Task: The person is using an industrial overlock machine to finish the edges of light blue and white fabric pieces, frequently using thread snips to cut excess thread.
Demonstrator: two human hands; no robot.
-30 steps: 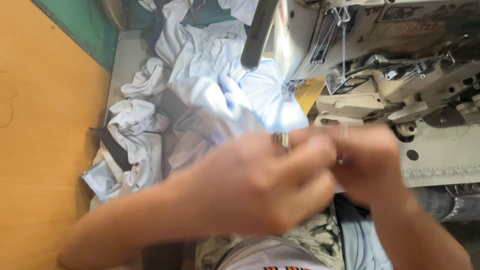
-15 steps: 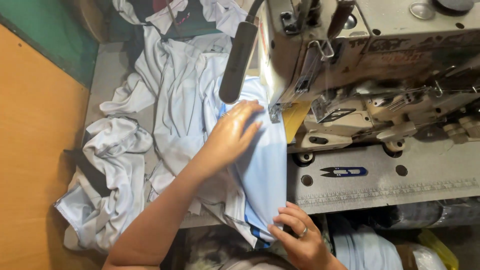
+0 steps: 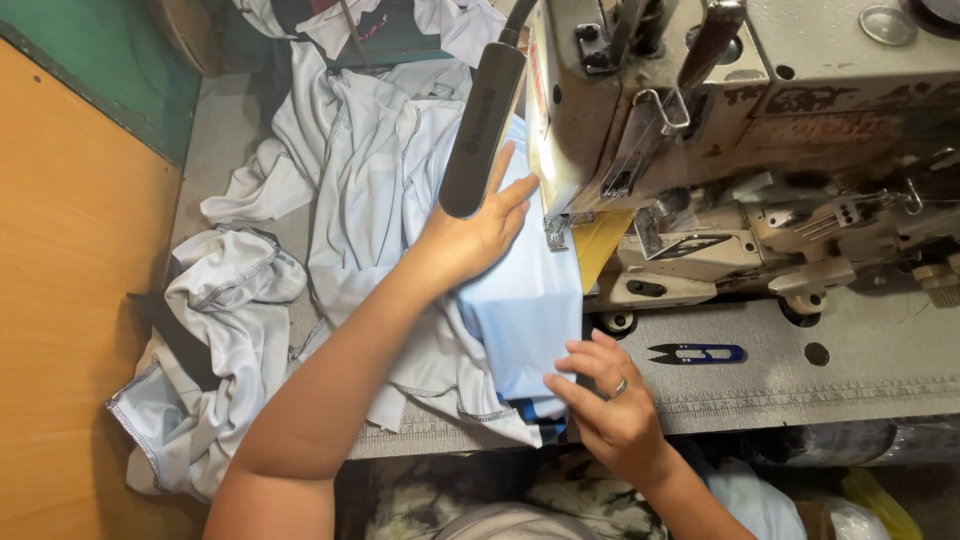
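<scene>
A folded piece of light blue fabric [image 3: 525, 310] lies on the grey desk [image 3: 800, 385] directly in front of the sewing machine [image 3: 740, 150], its far edge running up under the machine's presser foot [image 3: 556, 232]. The left hand [image 3: 470, 240] lies flat on the far part of this fabric, palm down and fingers spread wide, the fingertips reaching up beside the presser foot and just under the dark lever [image 3: 482, 130] that hangs from the left side of the machine. The right hand [image 3: 605, 400], with a ring on one finger, sits at the near edge of the fabric close to the desk's front edge; its fingers are bent and pinch the fabric's near right corner, where a dark blue trim shows just beneath. To the right of the fabric, on the desk below the machine, lies a pair of blue-handled thread snips [image 3: 695, 353], well clear of both hands. To the left of the machine a heap of white garments [image 3: 370, 170] with grey stitched seams spreads over the desk, and more white cloth [image 3: 215, 350] spills off the desk's left end against an orange wooden panel [image 3: 70, 300]. A yellow piece [image 3: 600, 240] shows under the machine head, just right of the presser foot
</scene>
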